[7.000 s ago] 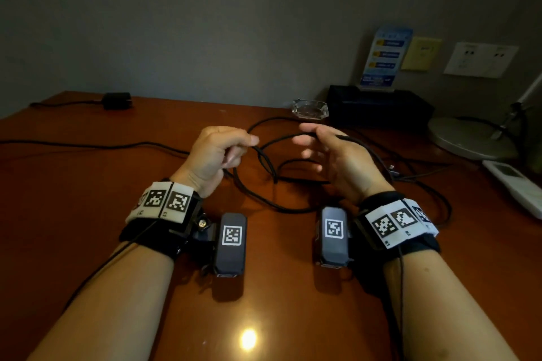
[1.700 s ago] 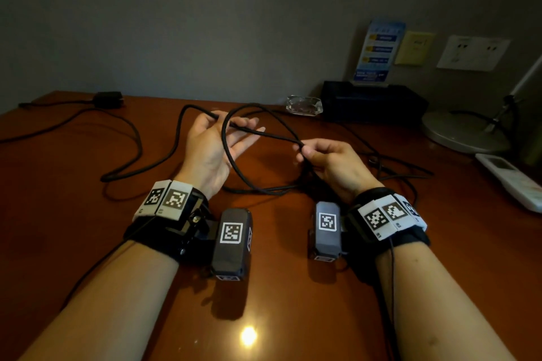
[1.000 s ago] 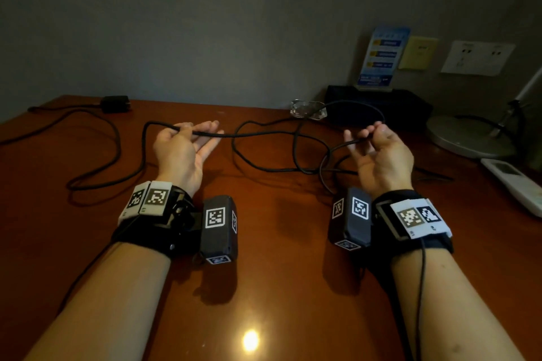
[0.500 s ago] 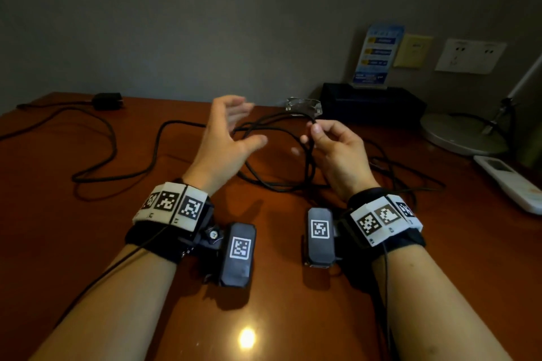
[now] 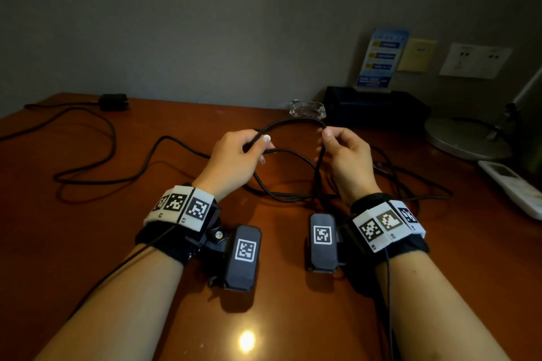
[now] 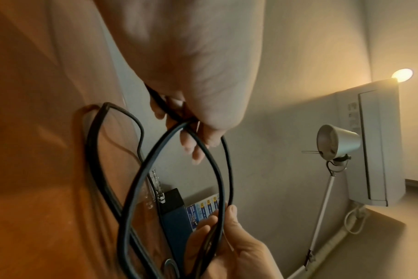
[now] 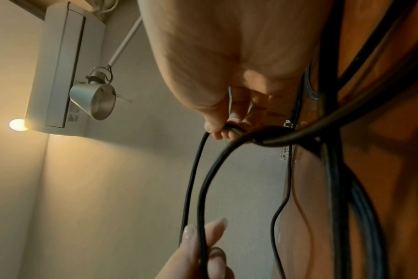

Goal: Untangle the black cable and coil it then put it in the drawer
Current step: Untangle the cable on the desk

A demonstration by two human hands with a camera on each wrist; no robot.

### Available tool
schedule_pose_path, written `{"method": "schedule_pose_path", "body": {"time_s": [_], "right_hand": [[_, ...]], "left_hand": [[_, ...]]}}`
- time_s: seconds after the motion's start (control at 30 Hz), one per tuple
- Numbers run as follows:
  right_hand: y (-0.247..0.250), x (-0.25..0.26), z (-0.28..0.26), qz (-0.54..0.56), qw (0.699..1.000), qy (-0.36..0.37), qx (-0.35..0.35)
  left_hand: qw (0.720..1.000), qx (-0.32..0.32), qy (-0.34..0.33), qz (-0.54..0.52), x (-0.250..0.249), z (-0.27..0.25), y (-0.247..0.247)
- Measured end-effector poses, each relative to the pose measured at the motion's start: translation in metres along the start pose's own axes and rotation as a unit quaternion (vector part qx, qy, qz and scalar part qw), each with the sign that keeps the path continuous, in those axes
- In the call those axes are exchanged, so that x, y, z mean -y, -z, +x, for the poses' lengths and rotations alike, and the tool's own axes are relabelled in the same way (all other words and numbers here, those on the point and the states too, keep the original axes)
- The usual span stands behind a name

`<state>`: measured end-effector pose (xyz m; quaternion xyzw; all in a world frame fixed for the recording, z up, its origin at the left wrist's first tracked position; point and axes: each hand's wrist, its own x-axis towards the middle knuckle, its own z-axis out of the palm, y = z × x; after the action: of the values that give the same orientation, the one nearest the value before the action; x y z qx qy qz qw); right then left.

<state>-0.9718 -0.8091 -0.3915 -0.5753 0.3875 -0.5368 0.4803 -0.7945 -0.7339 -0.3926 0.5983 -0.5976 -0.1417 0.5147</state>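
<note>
Both hands were up over the desk (image 5: 88,243), and the black cable (image 5: 293,121) arched between them. The left hand (image 5: 234,160) curled its fingers round one side of the loop, the right hand (image 5: 346,155) pinched the other between thumb and forefinger. It looked light and limp, a little springy, so I'd take it at the crossings, not the slack trailing left. The head view showed that long tail on the desk; the left wrist view alone showed several strands overlapping under the fingers (image 6: 191,149). No drawer in sight.

Glossy wooden table (image 5: 88,243); matt, seemingly rubbery black cable (image 5: 164,143).
</note>
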Motion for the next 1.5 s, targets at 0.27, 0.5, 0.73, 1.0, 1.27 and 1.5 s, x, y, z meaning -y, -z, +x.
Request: {"method": "schedule_pose_path", "body": {"time_s": [0.27,0.5,0.73,1.0,1.27,1.5], "right_hand": [[0.006,0.001,0.003,-0.024,0.999,0.003,0.026],[0.028,0.013,0.007,-0.017,0.999,0.026,-0.014],[0.026,0.020,-0.003,-0.078,0.990,0.015,0.113],[0.030,0.008,0.003,-0.357,0.873,-0.078,0.323],[0.034,0.006,0.009,-0.466,0.851,-0.029,0.240],[0.022,0.015,-0.001,-0.268,0.947,0.059,0.169]], "left_hand": [[0.997,-0.018,0.003,-0.069,-0.004,-0.001,0.002],[0.978,-0.202,0.057,0.008,0.008,0.003,0.006],[0.926,-0.314,0.207,0.033,0.024,0.010,0.006],[0.912,-0.361,0.191,-0.021,0.025,0.014,0.010],[0.930,-0.354,0.064,-0.072,0.020,0.014,0.011],[0.956,-0.273,0.008,-0.105,0.008,0.011,0.004]]}}
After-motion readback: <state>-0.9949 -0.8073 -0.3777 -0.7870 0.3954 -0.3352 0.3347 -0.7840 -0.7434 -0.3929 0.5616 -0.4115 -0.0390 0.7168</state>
